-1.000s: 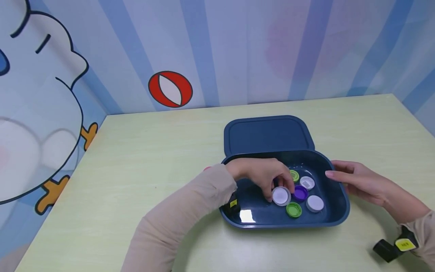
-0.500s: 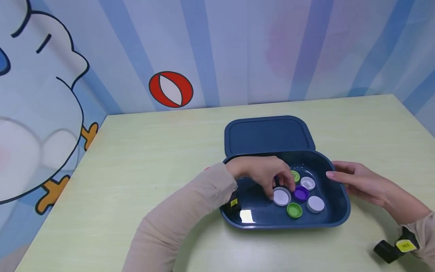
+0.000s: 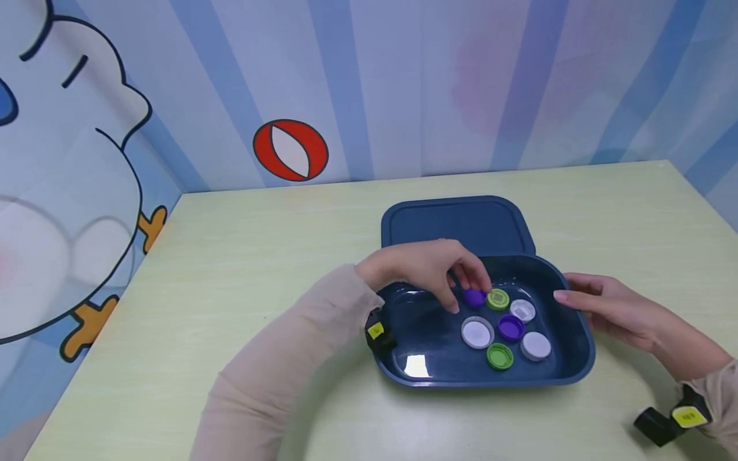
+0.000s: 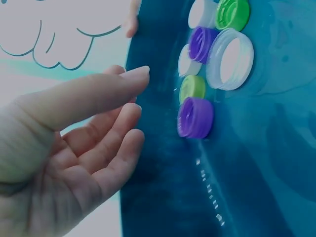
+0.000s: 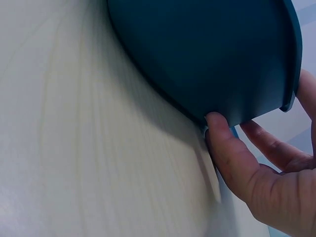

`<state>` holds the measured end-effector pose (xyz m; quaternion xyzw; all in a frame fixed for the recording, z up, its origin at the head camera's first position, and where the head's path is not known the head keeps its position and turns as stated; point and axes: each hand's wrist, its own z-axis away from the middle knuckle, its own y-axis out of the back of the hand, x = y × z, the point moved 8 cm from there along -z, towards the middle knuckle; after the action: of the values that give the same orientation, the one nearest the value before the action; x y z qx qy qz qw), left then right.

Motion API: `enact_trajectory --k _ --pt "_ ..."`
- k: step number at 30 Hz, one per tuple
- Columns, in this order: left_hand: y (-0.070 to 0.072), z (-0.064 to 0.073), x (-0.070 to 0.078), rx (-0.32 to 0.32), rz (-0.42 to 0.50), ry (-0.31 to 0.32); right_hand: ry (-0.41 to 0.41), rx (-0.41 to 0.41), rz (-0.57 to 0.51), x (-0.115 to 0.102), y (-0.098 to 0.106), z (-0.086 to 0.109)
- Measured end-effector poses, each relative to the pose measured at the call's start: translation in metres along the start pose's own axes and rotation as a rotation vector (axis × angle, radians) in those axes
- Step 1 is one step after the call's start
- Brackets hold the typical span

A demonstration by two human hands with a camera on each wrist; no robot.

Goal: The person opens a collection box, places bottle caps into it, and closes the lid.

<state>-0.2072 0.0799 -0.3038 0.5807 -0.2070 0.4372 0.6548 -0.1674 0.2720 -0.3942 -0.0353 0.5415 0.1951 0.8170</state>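
Observation:
Several plastic bottle caps lie in the dark blue box. My left hand hovers over its back left part; the left wrist view shows thumb and loosely bent fingers apart, holding nothing. Nearest to it is a purple cap, beside a green cap. In front lie a large white cap with a clear rim, another purple cap, white caps and a second green cap. My right hand grips the box's right end, thumb at the rim in the head view.
A dark blue lid lies flat behind the box. Both stand on a pale wooden table. A patterned wall closes off the back. A black wrist camera sits by the right sleeve.
My left hand has moved away from the large white cap, up and back to the left, leaving that cap in the box. The back purple cap has come into sight. My right hand stays put.

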Motion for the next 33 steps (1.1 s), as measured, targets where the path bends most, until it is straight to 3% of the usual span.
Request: enact_trajectory --k 12,18,26,33 --pt "0.027 0.041 -0.008 0.133 0.007 0.034 -0.001 -0.005 -0.002 -0.004 -0.004 0.001" --pt "0.037 0.065 -0.024 0.207 0.039 0.089 0.0 -0.008 -0.02 -0.004 -0.004 0.001" --pt "0.046 0.092 -0.042 0.297 0.136 0.108 0.003 -0.009 -0.005 -0.004 -0.003 0.001" --pt "0.05 0.116 -0.062 0.322 0.2 0.124 0.006 -0.009 -0.008 -0.004 -0.002 0.001"
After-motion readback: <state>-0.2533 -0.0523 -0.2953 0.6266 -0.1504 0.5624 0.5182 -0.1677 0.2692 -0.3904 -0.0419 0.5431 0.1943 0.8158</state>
